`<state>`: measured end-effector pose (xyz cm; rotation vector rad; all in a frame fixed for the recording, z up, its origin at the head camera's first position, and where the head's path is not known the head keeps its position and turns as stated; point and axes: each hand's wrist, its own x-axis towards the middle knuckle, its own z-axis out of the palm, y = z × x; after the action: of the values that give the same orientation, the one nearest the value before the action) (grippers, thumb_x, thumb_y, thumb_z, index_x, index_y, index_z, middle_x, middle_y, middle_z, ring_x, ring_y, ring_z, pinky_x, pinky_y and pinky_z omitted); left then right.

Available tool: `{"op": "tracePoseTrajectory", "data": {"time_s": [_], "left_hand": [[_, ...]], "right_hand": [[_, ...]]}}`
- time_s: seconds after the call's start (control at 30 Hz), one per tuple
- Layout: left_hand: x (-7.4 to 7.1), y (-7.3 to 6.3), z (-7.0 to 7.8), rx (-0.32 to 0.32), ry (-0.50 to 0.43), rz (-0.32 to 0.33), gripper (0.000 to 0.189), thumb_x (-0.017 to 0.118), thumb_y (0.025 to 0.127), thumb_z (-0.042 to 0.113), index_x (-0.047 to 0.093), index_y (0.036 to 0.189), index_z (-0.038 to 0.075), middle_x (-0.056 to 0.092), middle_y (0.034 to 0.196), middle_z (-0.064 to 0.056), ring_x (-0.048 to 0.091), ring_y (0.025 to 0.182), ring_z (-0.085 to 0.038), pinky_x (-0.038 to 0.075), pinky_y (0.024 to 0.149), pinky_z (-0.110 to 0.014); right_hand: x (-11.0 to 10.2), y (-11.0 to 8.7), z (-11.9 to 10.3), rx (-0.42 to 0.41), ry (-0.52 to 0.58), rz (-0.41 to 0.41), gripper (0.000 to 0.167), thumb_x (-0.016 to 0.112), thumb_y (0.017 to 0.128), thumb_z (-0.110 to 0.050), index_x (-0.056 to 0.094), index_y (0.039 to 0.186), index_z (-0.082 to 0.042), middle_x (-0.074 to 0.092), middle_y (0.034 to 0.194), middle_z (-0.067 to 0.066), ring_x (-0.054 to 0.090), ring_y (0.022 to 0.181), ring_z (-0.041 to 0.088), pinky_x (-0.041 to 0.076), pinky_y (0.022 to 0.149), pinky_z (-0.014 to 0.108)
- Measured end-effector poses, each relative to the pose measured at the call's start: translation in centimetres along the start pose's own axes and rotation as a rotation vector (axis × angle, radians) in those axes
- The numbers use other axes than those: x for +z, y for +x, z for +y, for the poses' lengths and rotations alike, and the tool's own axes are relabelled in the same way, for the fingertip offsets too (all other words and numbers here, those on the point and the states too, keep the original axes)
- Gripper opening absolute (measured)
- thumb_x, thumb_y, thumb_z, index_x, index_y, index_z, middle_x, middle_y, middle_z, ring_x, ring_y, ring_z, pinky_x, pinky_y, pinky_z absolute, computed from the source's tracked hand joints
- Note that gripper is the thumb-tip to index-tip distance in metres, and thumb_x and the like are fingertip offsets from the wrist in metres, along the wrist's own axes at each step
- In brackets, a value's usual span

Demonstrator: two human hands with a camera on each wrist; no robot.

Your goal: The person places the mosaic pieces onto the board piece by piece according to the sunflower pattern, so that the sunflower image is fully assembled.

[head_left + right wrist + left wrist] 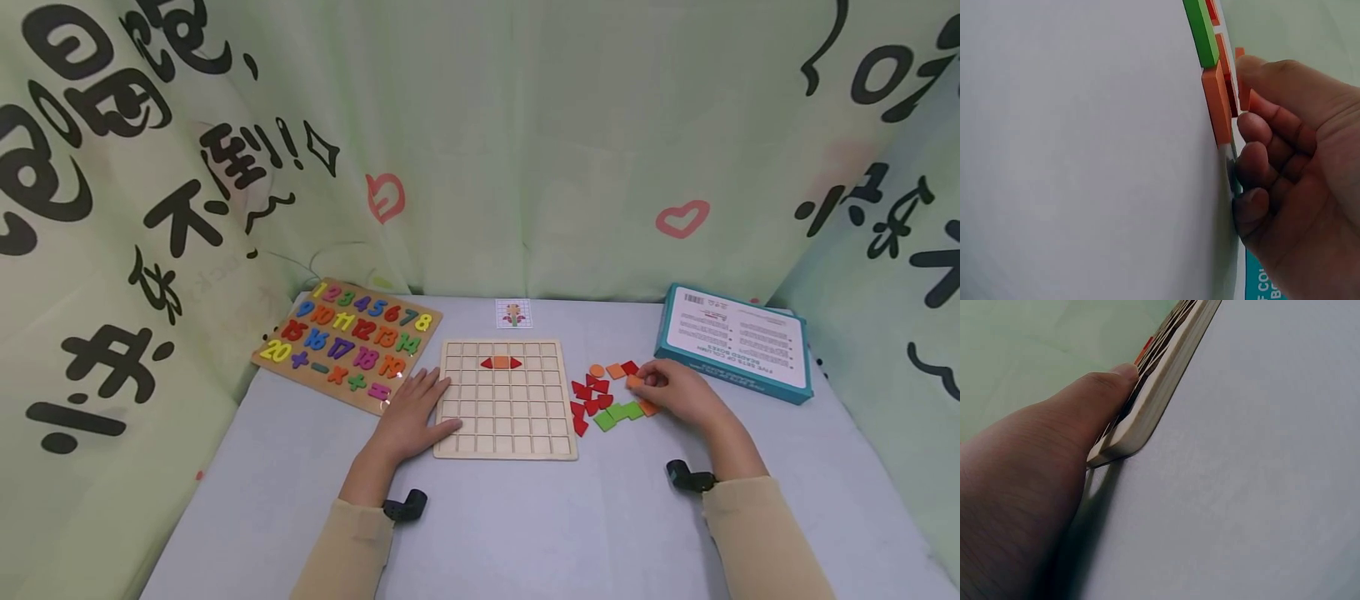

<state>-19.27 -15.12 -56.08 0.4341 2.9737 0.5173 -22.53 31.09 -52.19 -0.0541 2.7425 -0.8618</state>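
My left hand (411, 415) lies with straight fingers along the left edge of a wooden grid board (510, 434), its thumb on the frame. In the board's upper rows, an orange square tile (501, 362) sits between two red triangle tiles. Over the loose tiles, my right hand (684, 393) pinches an orange tile (1244, 81) between thumb and forefinger, the other fingers curled inward. Beneath and beside that hand are red tiles (592, 407), green tiles (605, 421) and more orange ones, including a round orange piece (596, 370).
A small picture card (513, 305) with a gridded figure lies behind the board. To the left is a number puzzle board (318, 367) with colourful numerals and signs. A teal and white box (735, 342) stands at the back right, with a curtain behind the white table (540, 533).
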Motion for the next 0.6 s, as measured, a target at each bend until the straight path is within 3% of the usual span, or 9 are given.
{"op": "tracePoseTrajectory", "data": {"time_s": [0.2,0.37,0.6], "left_hand": [[-0.2,0.0,0.1,0.004,-0.005,0.007,0.083,0.055,0.088,0.069,0.036,0.154,0.023,0.025,0.165,-0.001,0.016,0.154,-0.026,0.015,0.126,-0.049],[-0.3,-0.1,0.2,0.004,-0.004,0.006,0.083,0.056,0.088,0.068,0.037,0.154,0.022,0.026,0.165,-0.002,0.017,0.154,-0.027,0.015,0.126,-0.049],[-0.1,0.0,0.1,0.003,0.005,0.006,0.083,0.055,0.088,0.068,0.036,0.154,0.023,0.025,0.165,-0.001,0.016,0.154,-0.026,0.014,0.126,-0.048]], "right_hand": [[-0.6,-0.2,-0.7,-0.004,0.001,0.013,0.05,0.07,0.09,-0.042,0.058,0.127,-0.011,0.059,0.112,0.013,0.053,0.102,0.027,0.052,0.072,0.027],[-1.0,-0.4,-2.7,-0.006,0.01,0.038,0.043,0.069,0.092,-0.036,0.059,0.127,-0.014,0.061,0.109,0.012,0.055,0.097,0.027,0.052,0.068,0.026],[-0.4,0.0,-5.8,-0.071,0.028,0.048,0.043,0.073,0.089,-0.03,0.059,0.126,-0.014,0.062,0.11,0.012,0.056,0.098,0.027,0.054,0.068,0.025]]}}
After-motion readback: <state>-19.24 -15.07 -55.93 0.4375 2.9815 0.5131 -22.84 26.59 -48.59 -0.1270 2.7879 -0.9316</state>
